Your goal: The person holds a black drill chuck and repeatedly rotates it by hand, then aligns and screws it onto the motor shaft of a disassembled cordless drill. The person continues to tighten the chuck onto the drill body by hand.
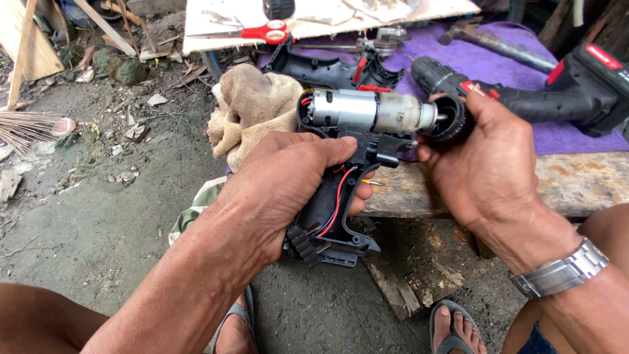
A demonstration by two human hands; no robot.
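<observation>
My left hand [282, 190] grips the black handle of an opened cordless drill half-shell [334, 216], with red and black wires showing inside. A silver motor and gearbox [370, 111] lies in the top of the shell. My right hand [485, 164] holds the black chuck [452, 119] at the motor's front end, fingers wrapped around it. A metal watch [560, 270] is on my right wrist.
A whole black and red cordless drill [524, 92] lies on a purple cloth [576, 141] on a wooden bench [576, 180]. The other black shell half [327, 69], red scissors [268, 31], a hammer [491, 39] and a tan rag [252, 108] lie behind. Dirt floor at left.
</observation>
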